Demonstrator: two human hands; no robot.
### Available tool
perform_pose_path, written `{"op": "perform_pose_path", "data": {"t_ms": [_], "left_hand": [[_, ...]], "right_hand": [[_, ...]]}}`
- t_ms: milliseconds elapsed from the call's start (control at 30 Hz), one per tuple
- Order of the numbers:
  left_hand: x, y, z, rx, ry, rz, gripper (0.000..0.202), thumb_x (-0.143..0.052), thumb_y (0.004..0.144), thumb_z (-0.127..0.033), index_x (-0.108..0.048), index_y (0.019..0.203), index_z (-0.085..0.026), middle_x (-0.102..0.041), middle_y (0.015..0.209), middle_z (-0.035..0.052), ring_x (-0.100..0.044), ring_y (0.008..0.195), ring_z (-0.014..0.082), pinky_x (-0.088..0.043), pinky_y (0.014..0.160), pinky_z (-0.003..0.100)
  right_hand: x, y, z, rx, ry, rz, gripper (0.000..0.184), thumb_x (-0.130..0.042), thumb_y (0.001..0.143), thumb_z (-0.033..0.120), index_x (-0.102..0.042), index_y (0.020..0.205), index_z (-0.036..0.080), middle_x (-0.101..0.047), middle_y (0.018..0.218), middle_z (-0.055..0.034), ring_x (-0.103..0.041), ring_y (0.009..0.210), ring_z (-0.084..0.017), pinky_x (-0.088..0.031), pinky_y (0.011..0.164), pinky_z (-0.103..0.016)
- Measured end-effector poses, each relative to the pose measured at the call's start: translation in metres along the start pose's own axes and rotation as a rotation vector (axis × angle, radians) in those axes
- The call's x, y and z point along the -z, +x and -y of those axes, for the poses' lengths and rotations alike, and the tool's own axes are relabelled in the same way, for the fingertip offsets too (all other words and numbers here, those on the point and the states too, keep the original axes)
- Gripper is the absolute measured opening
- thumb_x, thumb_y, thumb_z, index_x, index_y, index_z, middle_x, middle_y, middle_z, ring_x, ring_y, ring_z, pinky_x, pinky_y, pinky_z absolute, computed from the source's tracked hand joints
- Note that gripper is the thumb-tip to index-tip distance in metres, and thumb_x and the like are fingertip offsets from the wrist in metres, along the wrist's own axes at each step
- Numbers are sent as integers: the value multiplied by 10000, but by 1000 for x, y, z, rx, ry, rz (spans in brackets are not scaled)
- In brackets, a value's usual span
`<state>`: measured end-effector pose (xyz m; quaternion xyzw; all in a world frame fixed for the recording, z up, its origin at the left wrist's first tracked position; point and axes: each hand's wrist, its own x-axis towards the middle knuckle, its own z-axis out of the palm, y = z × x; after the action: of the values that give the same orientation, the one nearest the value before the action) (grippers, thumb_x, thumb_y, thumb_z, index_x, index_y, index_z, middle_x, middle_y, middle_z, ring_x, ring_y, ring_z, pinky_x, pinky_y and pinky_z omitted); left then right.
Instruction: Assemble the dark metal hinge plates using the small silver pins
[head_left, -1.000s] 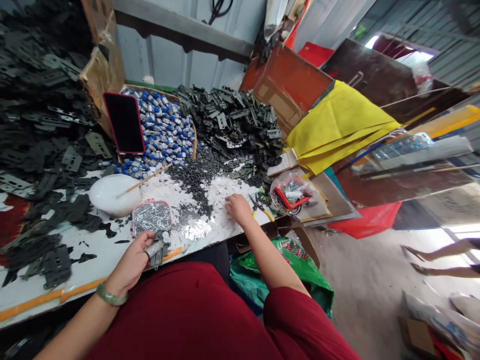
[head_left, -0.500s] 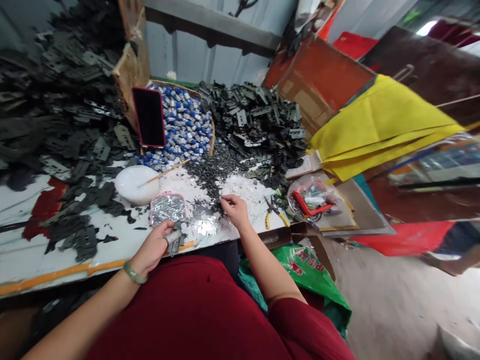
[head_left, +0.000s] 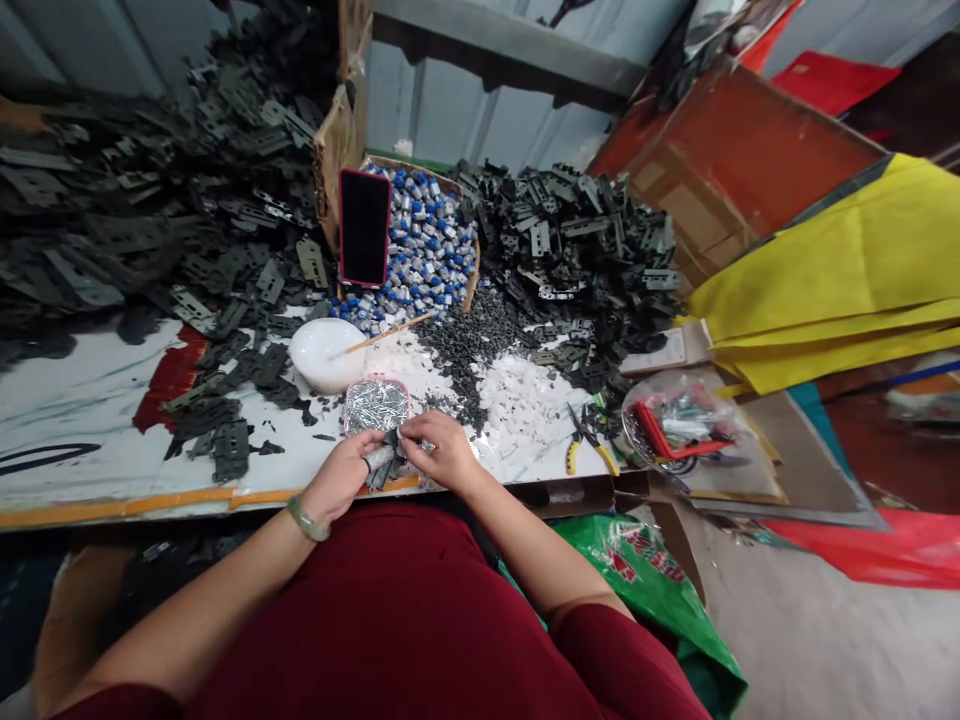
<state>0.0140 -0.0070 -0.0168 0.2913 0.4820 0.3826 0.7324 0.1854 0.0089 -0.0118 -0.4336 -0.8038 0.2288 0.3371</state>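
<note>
My left hand is closed around a dark grey plastic part at the table's front edge. Fingers of my right hand are pinched together against the upper right of that part. Whatever small piece they may hold is hidden. Just behind both hands lies a pink-rimmed dish full of thin silvery metal pins. Heaps of small black pieces and small white pieces spread behind and to the right of my right hand.
A white bowl with a wooden stick stands back left. Behind are a phone, blue-and-white pieces and piled grey parts. Yellow-handled pliers and a bagged bowl lie right.
My right hand has moved left from the small black pieces to the grey part in my left hand. The camera view has turned left, shifting the scene rightward.
</note>
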Motion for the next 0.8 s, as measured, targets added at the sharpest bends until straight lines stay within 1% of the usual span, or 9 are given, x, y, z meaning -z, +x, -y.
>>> {"op": "perform_pose_path", "data": {"t_ms": [100, 200, 267, 367, 467, 533, 600, 700, 800], "left_hand": [[0, 2, 1, 1, 2, 0, 286, -732, 526, -184, -675, 805, -155, -708, 786, 38, -647, 778, 184, -489, 717, 288], [2, 2, 1, -20, 3, -13, 287, -721, 511, -164, -672, 793, -155, -707, 795, 44, -644, 868, 207, -482, 773, 301], [5, 1, 0, -26, 2, -27, 281, -719, 503, -154, -659, 777, -155, -702, 784, 42, -641, 874, 210, -479, 772, 298], [8, -2, -3, 1, 1, 13, 280, -734, 529, -163, -619, 784, -165, -684, 766, 21, -637, 773, 185, -483, 714, 288], [9, -5, -6, 31, 16, 50, 289, -754, 550, -175, -572, 774, -176, -643, 732, -12, -597, 672, 141, -470, 647, 256], [10, -6, -7, 29, 28, 49, 279, -755, 561, -177, -550, 751, -177, -615, 714, -24, -574, 662, 126, -454, 632, 237], [12, -5, -6, 21, 36, 51, 267, -750, 579, -189, -541, 745, -177, -610, 729, -21, -571, 691, 131, -449, 646, 237], [15, -4, -5, 26, 42, 49, 268, -744, 603, -214, -548, 783, -177, -635, 793, 2, -587, 751, 154, -451, 677, 252], [18, -5, -6, 21, 37, 45, 288, -742, 607, -209, -561, 829, -178, -651, 825, 12, -595, 751, 159, -442, 649, 246]], "right_hand": [[0, 0, 5, 37, -129, 68, 189, -511, 886, 273, -681, 900, 189, -692, 912, -92, -599, 875, -186, -446, 798, -336], [-3, 0, 10, 23, -172, 124, 215, -501, 907, 309, -682, 935, 196, -681, 938, -99, -580, 896, -193, -431, 819, -348], [-3, 1, 9, 4, -119, 145, 227, -529, 897, 356, -685, 939, 196, -672, 963, -96, -575, 915, -193, -432, 838, -343], [4, 14, -5, -27, 59, 219, 232, -531, 900, 358, -685, 902, 185, -668, 944, -72, -590, 910, -166, -452, 838, -303], [24, 48, -32, -188, 57, 245, 213, -519, 905, 304, -671, 856, 163, -669, 864, -45, -607, 819, -143, -470, 768, -266], [40, 82, -53, -344, -124, 158, 177, -526, 893, 266, -666, 885, 157, -671, 892, -51, -606, 828, -153, -469, 763, -270], [53, 119, -72, -422, -354, 107, 171, -524, 884, 246, -660, 946, 163, -667, 965, -70, -600, 899, -180, -462, 807, -294], [61, 166, -92, -408, -673, 113, 224, -510, 875, 206, -629, 1058, 157, -636, 1091, -122, -560, 1032, -236, -444, 873, -341], [62, 192, -103, -354, -826, 201, 264, -474, 867, 144, -613, 1092, 145, -623, 1120, -151, -548, 1053, -260, -441, 870, -359]]}}
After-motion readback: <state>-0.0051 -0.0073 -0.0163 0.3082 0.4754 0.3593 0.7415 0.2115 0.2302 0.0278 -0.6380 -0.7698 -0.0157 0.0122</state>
